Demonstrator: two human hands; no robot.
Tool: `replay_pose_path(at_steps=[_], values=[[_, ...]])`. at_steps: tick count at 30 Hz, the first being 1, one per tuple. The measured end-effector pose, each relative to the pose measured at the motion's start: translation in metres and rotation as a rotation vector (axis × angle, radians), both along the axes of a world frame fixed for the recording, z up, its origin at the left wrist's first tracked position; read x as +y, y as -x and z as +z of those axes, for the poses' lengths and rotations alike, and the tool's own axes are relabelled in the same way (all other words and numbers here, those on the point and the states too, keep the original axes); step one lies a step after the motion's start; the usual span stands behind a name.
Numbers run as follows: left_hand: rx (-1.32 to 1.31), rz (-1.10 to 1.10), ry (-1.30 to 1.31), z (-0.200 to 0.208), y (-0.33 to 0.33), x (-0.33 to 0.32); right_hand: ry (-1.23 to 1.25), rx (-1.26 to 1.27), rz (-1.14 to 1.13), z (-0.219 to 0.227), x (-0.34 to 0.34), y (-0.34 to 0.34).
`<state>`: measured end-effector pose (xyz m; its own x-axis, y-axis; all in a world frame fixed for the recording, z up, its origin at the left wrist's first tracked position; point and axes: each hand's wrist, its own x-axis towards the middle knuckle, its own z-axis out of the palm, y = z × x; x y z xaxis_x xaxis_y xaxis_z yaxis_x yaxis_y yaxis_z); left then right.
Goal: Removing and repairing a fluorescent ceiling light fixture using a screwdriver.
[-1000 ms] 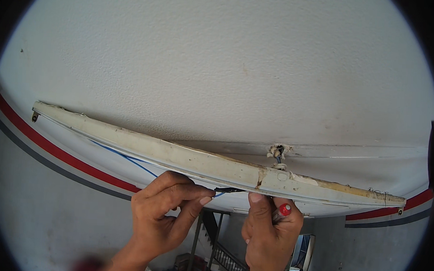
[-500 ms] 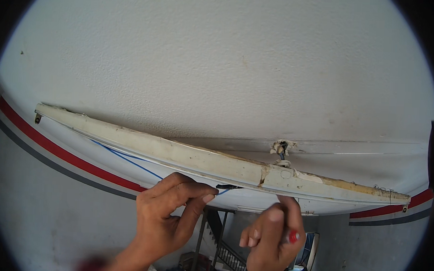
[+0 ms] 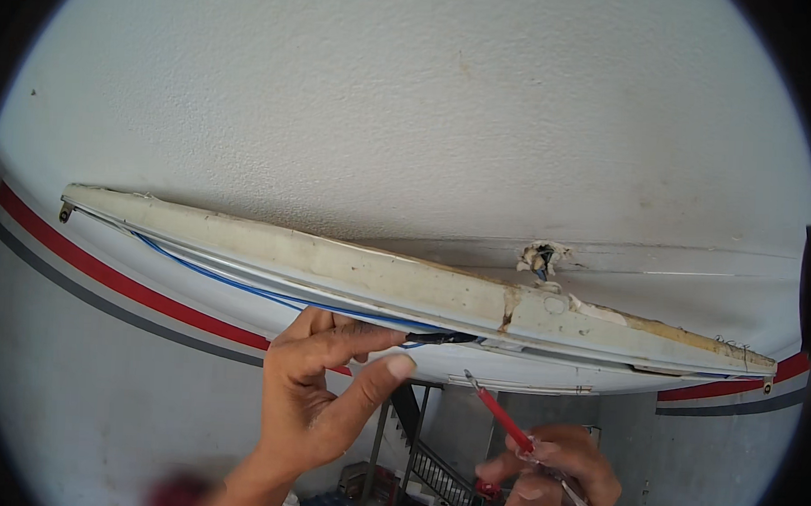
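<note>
A long cream light fixture housing [image 3: 360, 267] hangs below the ceiling, tilted down to the right. Blue wires [image 3: 268, 294] run along its open underside to a black-taped wire joint [image 3: 442, 339]. With its index fingertip, my left hand [image 3: 323, 390] touches the left end of that joint; the thumb stands apart below, so nothing is pinched. Lower right, my right hand [image 3: 563, 472] is closed around the clear handle of a screwdriver [image 3: 505, 422] with a red-sleeved shaft. Its metal tip points up and left, a little below the housing and clear of the wires.
Wires come out of a rough hole [image 3: 539, 259] in the ceiling edge, just above the housing. Metal end brackets [image 3: 65, 210] hang at both ends. Far below are a staircase [image 3: 437, 471] and a wall with red and grey stripes [image 3: 141, 291].
My right hand has moved down and right from the housing, bringing the screwdriver's shaft into view. My left thumb has parted from the index finger. The housing has tipped, showing more of its wires.
</note>
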<state>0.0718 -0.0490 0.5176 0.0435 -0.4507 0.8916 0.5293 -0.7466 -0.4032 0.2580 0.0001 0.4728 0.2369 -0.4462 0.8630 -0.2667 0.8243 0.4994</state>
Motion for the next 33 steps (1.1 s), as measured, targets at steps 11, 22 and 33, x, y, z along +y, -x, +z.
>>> replay_pose_path(at_steps=[11, 22, 33], values=[[-0.022, -0.121, 0.076, -0.017, -0.013, -0.013, -0.001, 0.156, -0.114, 0.005, 0.012, 0.019], [-0.009, -0.184, 0.169, -0.023, -0.007, -0.022, -0.072, 0.141, 0.011, 0.006, 0.018, 0.02], [-0.042, 0.383, 0.077, -0.018, -0.032, -0.045, -0.448, 0.559, -0.814, 0.022, 0.02, 0.001]])
